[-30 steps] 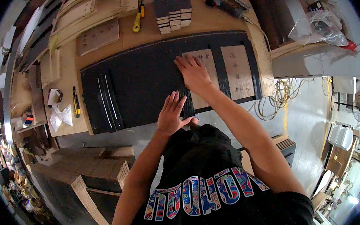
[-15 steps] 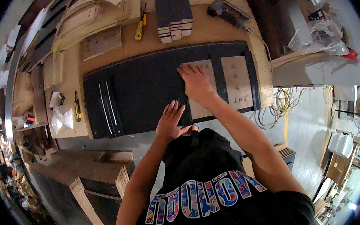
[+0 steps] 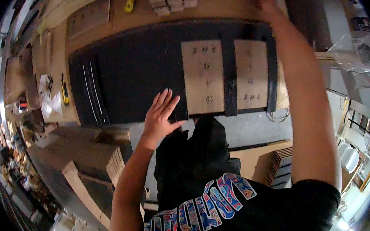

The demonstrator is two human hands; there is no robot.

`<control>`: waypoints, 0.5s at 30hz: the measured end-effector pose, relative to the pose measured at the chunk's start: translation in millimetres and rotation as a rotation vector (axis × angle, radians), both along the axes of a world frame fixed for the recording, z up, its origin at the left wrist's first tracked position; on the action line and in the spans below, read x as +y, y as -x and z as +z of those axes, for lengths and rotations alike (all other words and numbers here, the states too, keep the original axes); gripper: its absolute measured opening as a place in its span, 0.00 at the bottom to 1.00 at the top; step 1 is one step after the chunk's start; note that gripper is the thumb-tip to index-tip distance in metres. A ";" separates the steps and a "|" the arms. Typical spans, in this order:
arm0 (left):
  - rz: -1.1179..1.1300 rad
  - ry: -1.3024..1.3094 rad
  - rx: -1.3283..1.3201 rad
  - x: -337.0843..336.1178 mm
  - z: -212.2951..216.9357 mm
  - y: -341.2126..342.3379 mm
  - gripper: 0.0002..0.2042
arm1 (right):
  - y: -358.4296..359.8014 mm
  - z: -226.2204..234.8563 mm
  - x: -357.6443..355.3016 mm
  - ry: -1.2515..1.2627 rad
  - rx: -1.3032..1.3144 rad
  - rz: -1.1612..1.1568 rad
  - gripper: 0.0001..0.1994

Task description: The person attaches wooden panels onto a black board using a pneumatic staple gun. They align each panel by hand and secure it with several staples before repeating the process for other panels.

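Note:
A long black panel [image 3: 131,71] lies on the workbench before me. Two pale wooden boards with handwriting, a left one [image 3: 203,79] and a right one [image 3: 251,73], rest on its right part. A dark strip [image 3: 231,77] separates them, and another dark strip [image 3: 272,74] borders the right end. My left hand [image 3: 160,118] is open, fingers spread, over the panel's near edge beside a short dark strip end [image 3: 181,106]. My right hand [image 3: 267,3] reaches past the panel's far right corner, next to a dark object at the picture's edge; its fingers are blurred.
A yellow-handled screwdriver [image 3: 130,0] and stacked wooden strips [image 3: 173,1] lie beyond the panel. To the left are a utility knife [image 3: 65,91] and a crumpled plastic bag [image 3: 52,103]. Large stacked boards [image 3: 89,151] stand at lower left; clear plastic [image 3: 360,54] sits at upper right.
My right hand has left the left pale board and stretched far right. My left hand has lifted from the strip with its fingers spreading. The view has shifted.

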State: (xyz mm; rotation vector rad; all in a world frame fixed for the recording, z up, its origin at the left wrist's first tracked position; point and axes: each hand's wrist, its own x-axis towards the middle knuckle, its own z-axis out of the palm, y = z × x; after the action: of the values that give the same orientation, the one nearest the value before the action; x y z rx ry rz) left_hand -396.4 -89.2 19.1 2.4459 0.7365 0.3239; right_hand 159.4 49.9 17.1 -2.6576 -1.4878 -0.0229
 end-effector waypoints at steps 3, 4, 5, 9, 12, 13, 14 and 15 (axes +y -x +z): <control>-0.018 0.013 0.049 2.6 3.3 -1.6 0.46 | -5.5 7.8 -10.5 0.011 0.040 -0.001 0.33; -0.010 0.009 0.032 1.9 2.6 -1.4 0.46 | -1.1 12.9 -14.0 -0.005 0.048 0.005 0.34; -0.008 0.004 0.014 1.3 2.1 -0.9 0.46 | 2.2 19.6 -18.7 -0.018 0.054 0.009 0.35; -0.063 -0.018 0.024 5.9 -4.7 -3.7 0.48 | 20.0 77.3 -82.7 -0.136 0.106 -0.009 0.40; -0.078 -0.055 -0.003 6.7 -13.6 2.0 0.48 | 67.8 133.4 -148.5 -0.259 0.228 0.003 0.43; -0.077 -0.076 -0.026 5.8 -18.0 4.2 0.48 | 103.9 161.5 -172.6 -0.298 0.269 -0.007 0.39; -0.090 -0.104 -0.059 8.0 -19.9 3.7 0.47 | 128.2 184.5 -194.9 -0.344 0.299 -0.028 0.35; -0.093 -0.099 -0.040 9.3 -19.1 1.6 0.45 | 123.0 195.4 -227.6 -0.279 0.340 0.009 0.33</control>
State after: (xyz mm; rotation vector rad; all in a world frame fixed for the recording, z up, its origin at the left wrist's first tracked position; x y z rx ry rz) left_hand -398.0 -79.9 0.0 2.5498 0.6013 0.3803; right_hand 36.3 -177.7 212.5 -2.2962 -1.2822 0.1968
